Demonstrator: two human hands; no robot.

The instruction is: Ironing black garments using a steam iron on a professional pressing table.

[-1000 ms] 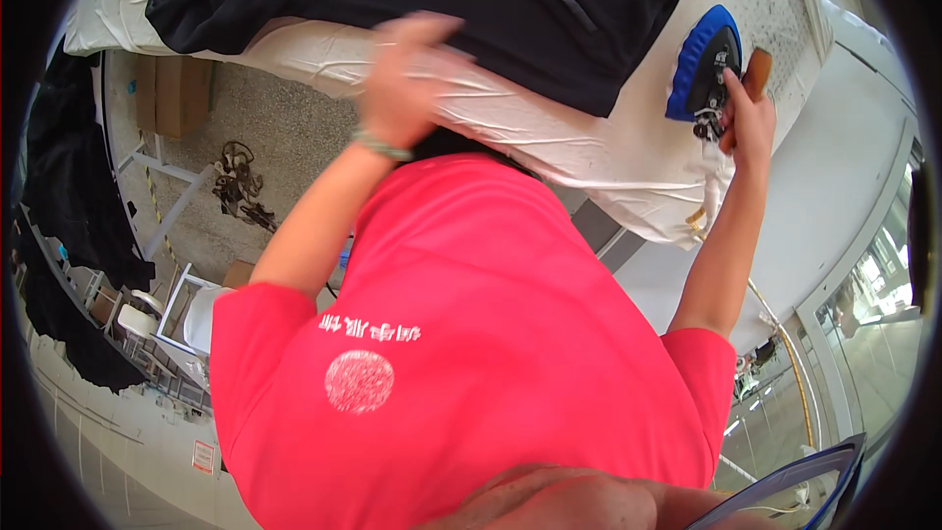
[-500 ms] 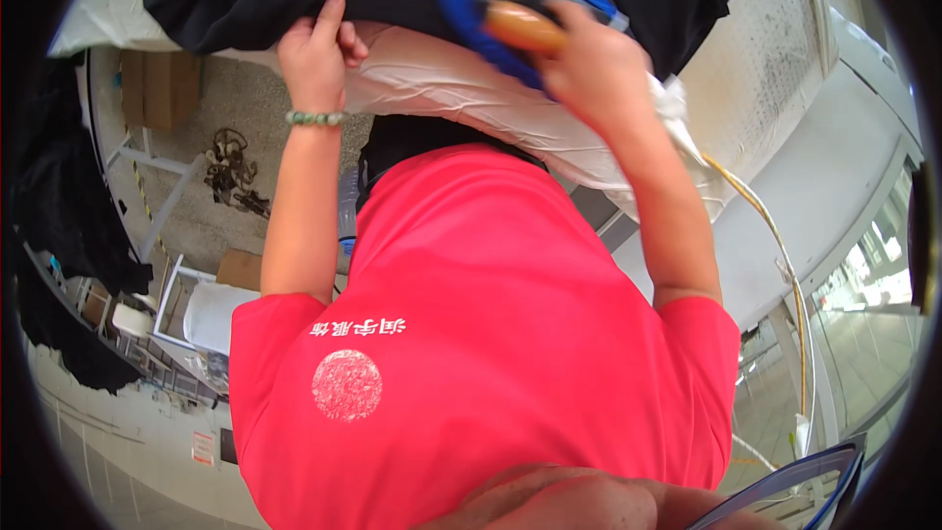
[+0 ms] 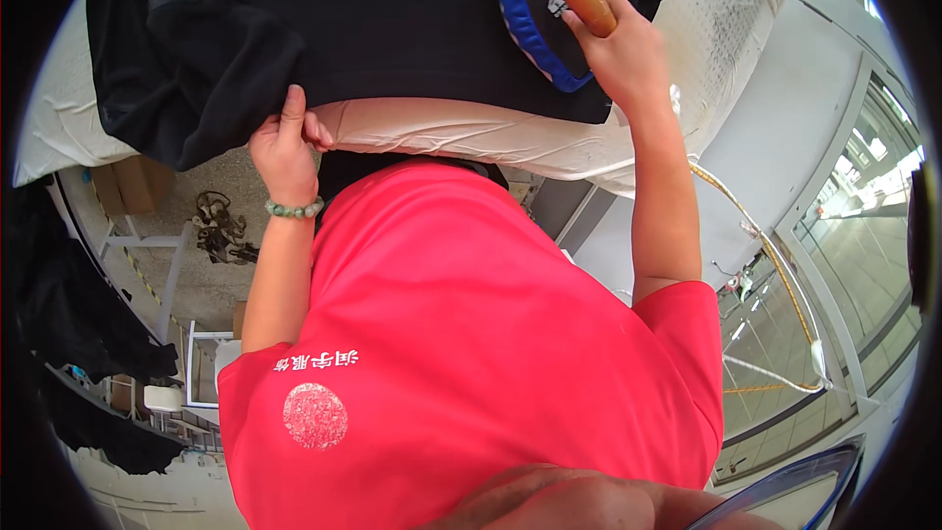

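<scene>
Black cloth (image 3: pixel 412 29) lies spread over a padded ironing table with a pale cover (image 3: pixel 432 128). My right hand (image 3: pixel 628 54) is closed round the brown handle of an iron (image 3: pixel 545 25) with a blue rim, which rests on the cloth near its right side. The iron's tip points up and to the left. At the cloth's near edge, left of the middle, my left hand (image 3: pixel 285 142) pinches the fabric, thumb on top and fingers curled beneath. Bunched folds of the same cloth lie beside that hand on the left.
A hose and cord (image 3: pixel 760 236) hang from the table's right side. Below on the left are a cardboard box (image 3: pixel 132 186), a white metal frame (image 3: pixel 191 363) and dark tangled stuff on the floor (image 3: pixel 221 226). More black cloth (image 3: pixel 83 275) hangs at far left.
The iron has turned in my right hand, its handle now more upright in view. My left hand sits lower and further left at the cloth's edge. More of the black cloth shows.
</scene>
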